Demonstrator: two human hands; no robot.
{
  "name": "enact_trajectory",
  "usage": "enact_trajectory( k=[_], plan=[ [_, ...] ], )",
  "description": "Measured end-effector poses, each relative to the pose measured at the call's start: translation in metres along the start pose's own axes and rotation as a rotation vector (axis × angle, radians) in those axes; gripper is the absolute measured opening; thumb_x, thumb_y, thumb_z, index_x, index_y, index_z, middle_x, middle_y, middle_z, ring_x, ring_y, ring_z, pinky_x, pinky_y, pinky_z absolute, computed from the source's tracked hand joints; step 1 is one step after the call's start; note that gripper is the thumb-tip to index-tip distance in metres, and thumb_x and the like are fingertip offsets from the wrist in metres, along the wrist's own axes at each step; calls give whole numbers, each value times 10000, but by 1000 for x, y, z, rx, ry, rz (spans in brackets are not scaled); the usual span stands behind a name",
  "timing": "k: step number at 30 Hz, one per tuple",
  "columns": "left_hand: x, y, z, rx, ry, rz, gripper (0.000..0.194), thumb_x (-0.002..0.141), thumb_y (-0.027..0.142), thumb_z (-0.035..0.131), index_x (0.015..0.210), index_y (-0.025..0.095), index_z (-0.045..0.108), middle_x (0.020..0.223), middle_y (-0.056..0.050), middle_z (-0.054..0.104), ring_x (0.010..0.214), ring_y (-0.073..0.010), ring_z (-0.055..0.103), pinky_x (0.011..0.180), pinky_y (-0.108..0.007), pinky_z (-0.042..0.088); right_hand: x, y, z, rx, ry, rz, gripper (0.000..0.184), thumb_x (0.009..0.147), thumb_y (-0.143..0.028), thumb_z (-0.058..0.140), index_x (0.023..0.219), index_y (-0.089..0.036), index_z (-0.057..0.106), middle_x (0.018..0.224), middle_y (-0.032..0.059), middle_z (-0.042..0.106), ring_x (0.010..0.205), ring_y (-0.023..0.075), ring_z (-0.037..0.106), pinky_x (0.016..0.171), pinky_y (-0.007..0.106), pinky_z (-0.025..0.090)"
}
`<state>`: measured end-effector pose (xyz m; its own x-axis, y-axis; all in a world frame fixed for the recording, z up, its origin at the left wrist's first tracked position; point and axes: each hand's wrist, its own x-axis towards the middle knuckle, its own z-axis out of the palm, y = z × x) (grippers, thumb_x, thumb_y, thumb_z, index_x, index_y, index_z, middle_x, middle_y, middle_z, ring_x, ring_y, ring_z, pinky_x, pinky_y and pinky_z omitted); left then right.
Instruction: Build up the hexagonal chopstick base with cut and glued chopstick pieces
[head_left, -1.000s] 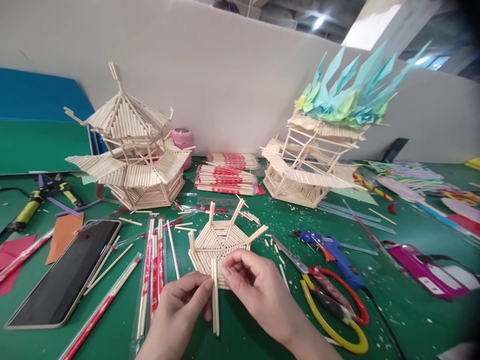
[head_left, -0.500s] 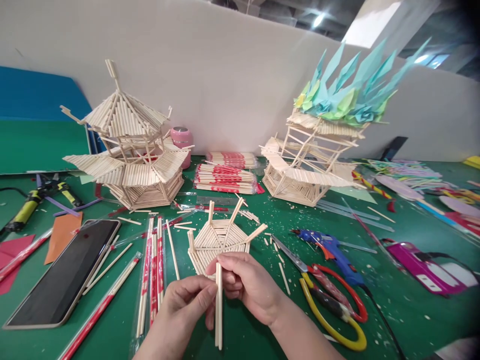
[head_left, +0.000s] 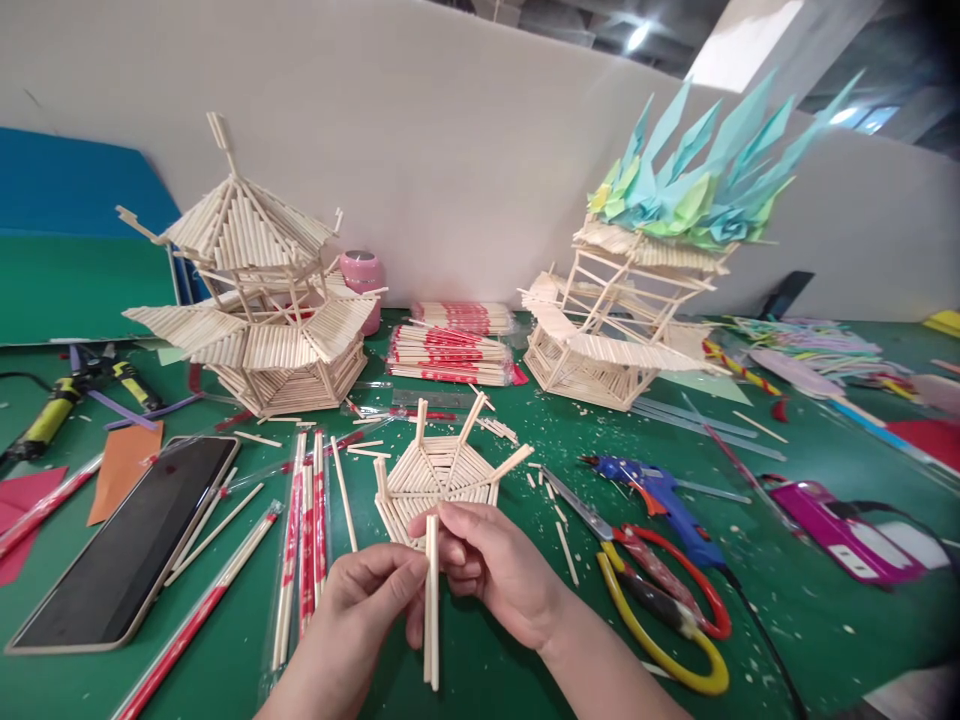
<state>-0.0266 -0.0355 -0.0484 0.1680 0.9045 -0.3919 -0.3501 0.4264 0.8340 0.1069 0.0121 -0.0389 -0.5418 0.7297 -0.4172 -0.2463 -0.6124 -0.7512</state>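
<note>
The left hand and right hand are bare, forearms uncovered too.

A craft workshop: glue gun, stick pagodas (one paper-topped), green worktable.

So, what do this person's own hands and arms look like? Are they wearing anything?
The ungloved left hand and ungloved right hand are ordinary human ones; each grip is just thumb and fingers. The bare left forearm and bare right forearm run out of the picture with no sleeve in view. No ring, watch, marking or attached cable shows.
</note>
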Motion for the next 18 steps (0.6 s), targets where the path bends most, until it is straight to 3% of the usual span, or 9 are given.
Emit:
enact_trajectory(
  k=[7, 13, 18],
  plan=[
    [3, 3, 3, -109, 8, -44, 335, 633, 421, 699, 492, 139, 584, 370, 30, 499, 409, -70, 417, 470, -198, 328, -3, 4, 4, -160, 65, -39, 292, 643, -403, 679, 666, -117, 622, 516, -47, 470, 447, 43, 321, 443, 204, 168],
    [2, -1, 1, -123, -29, -50, 326, 647, 452, 672, 609, 129, 664, 418, 18, 521, 420, -80, 430, 474, -205, 332, 0, -1, 4, -136, 95, -102, 283, 653, -393, 668, 629, -133, 561, 464, -76, 403, 430, 45, 298, 440, 207, 182],
    [1, -2, -2, 136, -29, -17, 341, 693, 445, 632, 543, 139, 627, 460, 20, 502, 469, -79, 407, 495, -198, 311, 1, -6, 1, -217, 162, -206, 321, 688, -391, 655, 561, -157, 476, 456, -94, 319, 433, 49, 225, 426, 222, 152]
  ],
)
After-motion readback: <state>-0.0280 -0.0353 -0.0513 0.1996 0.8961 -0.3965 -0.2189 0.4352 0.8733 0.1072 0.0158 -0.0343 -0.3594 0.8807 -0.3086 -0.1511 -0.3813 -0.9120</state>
